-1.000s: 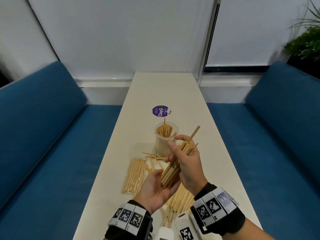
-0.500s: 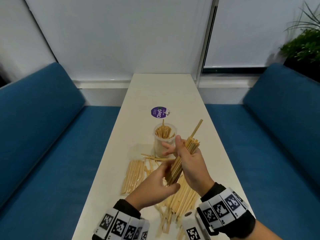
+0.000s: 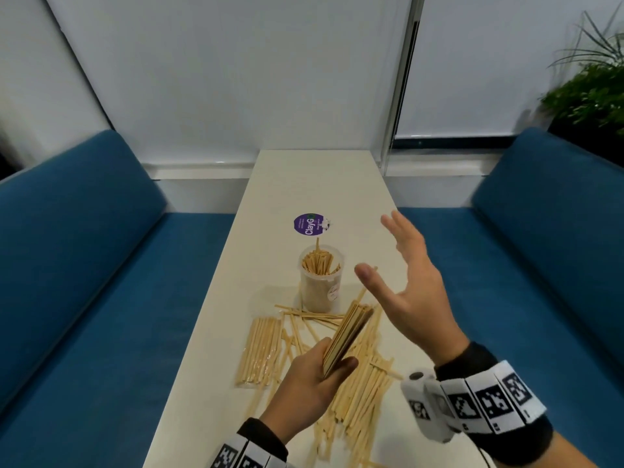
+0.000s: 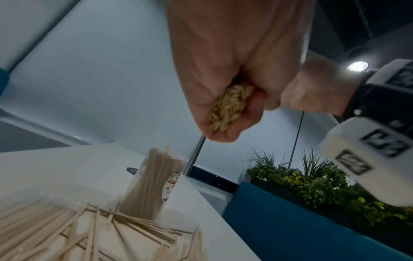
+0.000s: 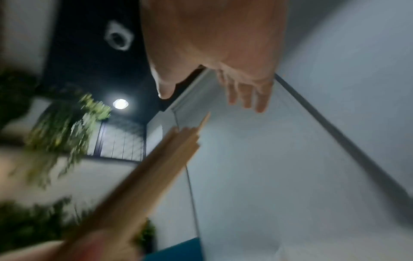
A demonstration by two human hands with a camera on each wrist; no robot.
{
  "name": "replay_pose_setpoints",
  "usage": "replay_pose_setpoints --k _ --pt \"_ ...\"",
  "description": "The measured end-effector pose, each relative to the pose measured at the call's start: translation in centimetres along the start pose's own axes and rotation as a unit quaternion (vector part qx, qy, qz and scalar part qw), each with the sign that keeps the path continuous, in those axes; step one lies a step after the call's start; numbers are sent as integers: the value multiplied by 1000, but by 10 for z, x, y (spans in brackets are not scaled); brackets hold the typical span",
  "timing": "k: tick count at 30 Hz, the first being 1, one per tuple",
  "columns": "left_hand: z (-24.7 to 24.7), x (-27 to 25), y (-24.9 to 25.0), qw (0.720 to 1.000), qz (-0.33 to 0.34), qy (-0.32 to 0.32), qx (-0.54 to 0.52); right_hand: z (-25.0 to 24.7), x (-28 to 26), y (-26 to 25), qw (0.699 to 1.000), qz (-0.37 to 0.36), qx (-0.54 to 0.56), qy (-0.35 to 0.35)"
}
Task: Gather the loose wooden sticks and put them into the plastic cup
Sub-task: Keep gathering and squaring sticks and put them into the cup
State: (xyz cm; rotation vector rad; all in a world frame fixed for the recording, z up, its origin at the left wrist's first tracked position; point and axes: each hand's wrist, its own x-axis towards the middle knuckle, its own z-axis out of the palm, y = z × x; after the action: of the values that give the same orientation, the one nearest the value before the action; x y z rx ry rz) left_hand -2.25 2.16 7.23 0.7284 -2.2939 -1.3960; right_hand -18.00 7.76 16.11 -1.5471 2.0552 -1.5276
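Observation:
My left hand (image 3: 314,383) grips a bundle of wooden sticks (image 3: 347,336) by its near end, the far end pointing up toward the cup. In the left wrist view the bundle's end (image 4: 230,107) shows inside the curled fingers. My right hand (image 3: 405,282) hovers above and right of the bundle with fingers spread, holding nothing. The clear plastic cup (image 3: 320,278) stands upright on the table, holding many sticks. Loose sticks (image 3: 361,393) lie scattered below my hands, and a neat batch (image 3: 260,352) lies to the left.
The narrow white table (image 3: 314,184) runs between two blue benches (image 3: 84,265). A purple round sticker (image 3: 308,224) lies beyond the cup. A green plant (image 3: 587,92) stands at the far right.
My right hand has let go of the bundle and lifted away to the right, fingers spread. My left hand now holds the bundle alone, lower and nearer.

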Motion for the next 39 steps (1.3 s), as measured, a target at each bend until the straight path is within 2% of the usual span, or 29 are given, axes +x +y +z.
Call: replay_pose_setpoints --k 2,4,6,9,13,16,18,20,21,24,29,33,34,36,39 --pt "2 0 4 1000 2 -4 -10 -5 2 0 992 -23 -90 -83" --pt "4 3 6 1000 1 -4 -30 -1 -6 1 974 -17 -117 -194" --pt "5 4 8 999 -2 -11 -39 5 -16 4 968 -16 -97 -229" --pt "7 2 9 998 -7 -21 -61 7 -21 8 976 -6 -52 -213" --pt "4 5 14 999 -12 -10 -36 4 -25 4 990 -22 -22 -134" --pt "4 5 19 999 -23 -21 -36 8 -27 3 977 -44 -74 -195" --pt "4 5 20 997 -37 -23 -59 7 -26 3 981 -4 -40 -190" --pt "2 6 20 995 -58 -6 -78 7 -26 5 992 54 42 -104" --pt "1 8 20 993 -71 2 -90 7 -27 4 989 96 65 -87" --pt "-2 12 22 992 -91 -9 -91 18 -31 4 955 197 157 -156" --pt "-9 11 27 991 -85 -55 -87 28 -31 10 913 264 289 -119" --pt "-14 9 27 987 -104 -90 -82 30 -31 13 870 326 330 -168" --pt "-15 9 28 984 -115 -104 -85 30 -31 13 872 321 323 -181" --pt "-16 7 30 975 -133 -131 -119 31 -30 12 903 275 272 -185" --pt "-17 8 28 968 -124 -147 -161 32 -31 11 948 191 199 -158"
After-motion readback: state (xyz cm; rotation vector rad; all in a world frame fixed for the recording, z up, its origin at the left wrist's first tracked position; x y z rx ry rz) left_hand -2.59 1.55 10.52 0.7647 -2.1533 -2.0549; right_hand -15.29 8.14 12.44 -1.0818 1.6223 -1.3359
